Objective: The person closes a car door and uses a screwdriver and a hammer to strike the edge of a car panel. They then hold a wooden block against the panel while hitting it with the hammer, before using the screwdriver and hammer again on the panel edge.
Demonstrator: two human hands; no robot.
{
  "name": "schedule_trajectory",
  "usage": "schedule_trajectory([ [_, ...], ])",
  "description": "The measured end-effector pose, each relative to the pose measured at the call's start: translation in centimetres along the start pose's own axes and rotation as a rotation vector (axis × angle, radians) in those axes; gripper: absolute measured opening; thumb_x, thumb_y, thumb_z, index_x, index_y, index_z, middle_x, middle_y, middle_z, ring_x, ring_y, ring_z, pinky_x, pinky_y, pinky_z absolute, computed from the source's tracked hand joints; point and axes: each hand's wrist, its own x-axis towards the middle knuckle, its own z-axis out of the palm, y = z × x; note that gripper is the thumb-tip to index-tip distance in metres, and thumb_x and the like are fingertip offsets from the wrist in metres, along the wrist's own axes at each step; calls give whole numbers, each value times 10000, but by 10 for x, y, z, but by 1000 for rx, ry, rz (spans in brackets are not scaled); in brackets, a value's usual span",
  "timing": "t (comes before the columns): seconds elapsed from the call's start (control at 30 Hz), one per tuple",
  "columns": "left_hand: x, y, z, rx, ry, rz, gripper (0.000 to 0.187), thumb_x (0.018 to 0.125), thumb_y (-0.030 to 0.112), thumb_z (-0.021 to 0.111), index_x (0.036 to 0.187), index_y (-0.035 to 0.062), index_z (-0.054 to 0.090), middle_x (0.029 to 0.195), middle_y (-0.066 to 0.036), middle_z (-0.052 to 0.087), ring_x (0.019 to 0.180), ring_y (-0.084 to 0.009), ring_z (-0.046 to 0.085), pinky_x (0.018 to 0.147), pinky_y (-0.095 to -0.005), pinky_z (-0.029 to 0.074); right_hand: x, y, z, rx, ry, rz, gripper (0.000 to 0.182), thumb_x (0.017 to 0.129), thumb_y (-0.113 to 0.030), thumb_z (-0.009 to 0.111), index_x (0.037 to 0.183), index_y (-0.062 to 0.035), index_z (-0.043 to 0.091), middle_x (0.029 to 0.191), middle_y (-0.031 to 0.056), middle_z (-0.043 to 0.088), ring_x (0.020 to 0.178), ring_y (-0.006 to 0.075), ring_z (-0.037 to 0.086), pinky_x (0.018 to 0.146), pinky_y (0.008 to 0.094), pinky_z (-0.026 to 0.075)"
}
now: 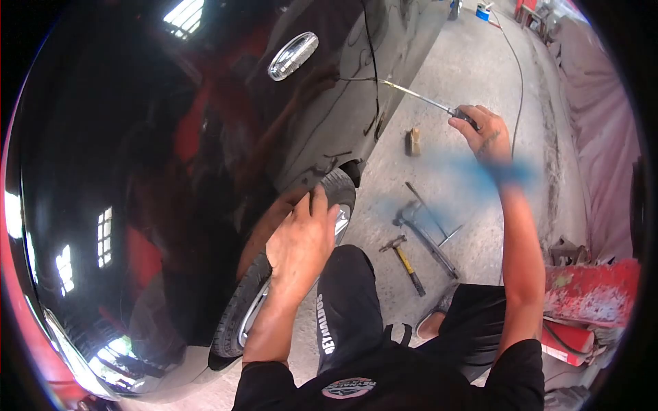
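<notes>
My right hand [481,129] is closed round the dark handle of a long screwdriver [425,99]. The thin metal shaft points left, and its tip is at the vertical panel gap of a glossy black car [199,205]. My left hand [305,229] rests with its fingers apart on the car's wheel arch, over the tire [339,183], and holds nothing. A chrome-rimmed side lamp [293,56] sits on the body above the wheel.
On the concrete floor [449,82] lie a yellow-handled hammer [406,264], a larger hammer [428,240], a thin metal bar [425,205] and a small block [412,142]. A red, worn object [593,291] stands at the right, below a draped cover [596,123].
</notes>
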Motion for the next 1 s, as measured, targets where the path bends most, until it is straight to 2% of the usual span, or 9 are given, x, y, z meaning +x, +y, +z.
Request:
schedule_trajectory([
  [0.43, 0, 0, -2, 0, -21, -3, 396, 967, 332, 721, 1243, 49, 709, 1161, -113, 737, 929, -271, 748, 763, -363, 604, -3, -35, -8, -128, 79, -25, 374, 936, -362, 768, 1073, -14, 782, 852, 142, 706, 713, 305, 678, 669, 397, 518],
  [0.57, 0, 1, -2, -7, -20, -6, 391, 963, 329, 725, 1238, 52, 710, 1170, -111, 737, 934, -269, 748, 768, -361, 603, 8, -18, -3, -123, 106, -72, 381, 931, -370, 767, 1086, -22, 776, 860, 143, 697, 716, 319, 666, 666, 412, 511],
  [0.73, 0, 1, -1, -19, -18, -6, 386, 960, 323, 728, 1235, 52, 710, 1178, -108, 737, 943, -269, 748, 775, -359, 602, 39, 18, 1, -62, 36, -160, 373, 943, -341, 746, 1117, -12, 760, 894, 156, 695, 752, 338, 664, 697, 425, 512],
  [1.0, 1, 2, 1, 53, -18, -13, 402, 954, 329, 740, 1248, 56, 712, 1137, -111, 743, 903, -275, 752, 748, -365, 606, 64, 35, 7, 51, -38, -219, 350, 965, -310, 719, 1117, 4, 750, 942, 165, 708, 840, 351, 670, 745, 437, 518],
])
